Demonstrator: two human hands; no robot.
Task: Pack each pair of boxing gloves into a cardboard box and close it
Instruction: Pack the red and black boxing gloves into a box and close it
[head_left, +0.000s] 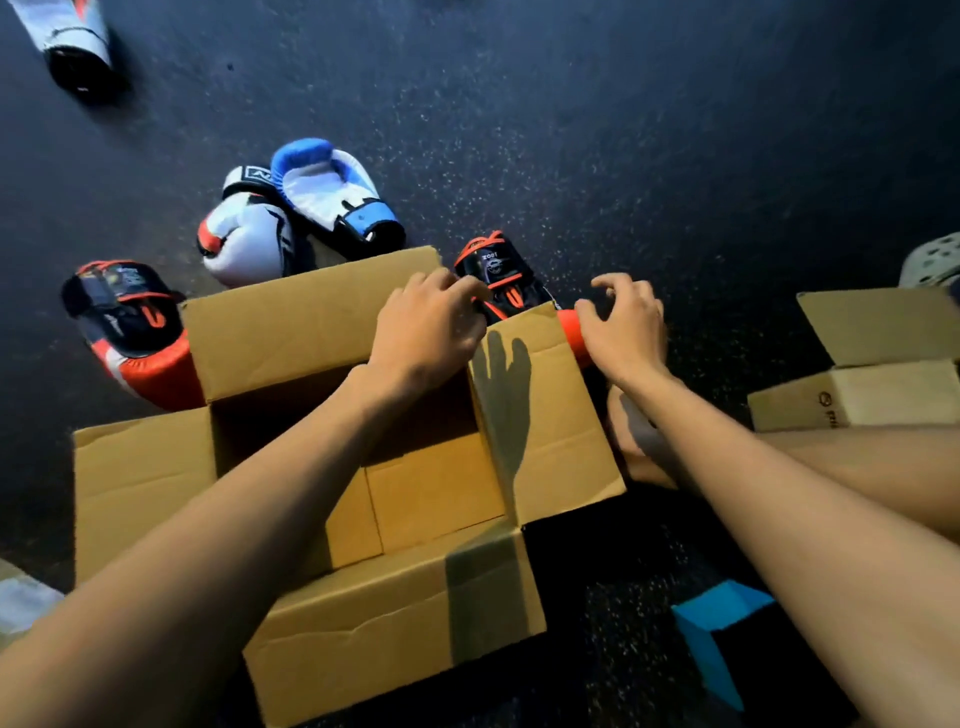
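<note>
Left hand (426, 325) curls onto the black-and-orange glove (501, 275), hold unclear; right hand (626, 325) hovers spread at its orange end. The glove lies diagonally mid-frame, just beyond the open box (311, 332).

The dark speckled floor (649, 130) carries an open box (395, 623). Behind it a white glove (244, 244) and a blue glove (327, 192) lie touching. A left black glove (124, 317) and a right black glove (498, 270) lie at its far corners. A second box (883, 384) sits to the right, with a blue piece (711, 639) nearer.

Open cardboard box (426, 483) clear inside; upright right flap (540, 415) before black-orange glove (498, 275).
</note>
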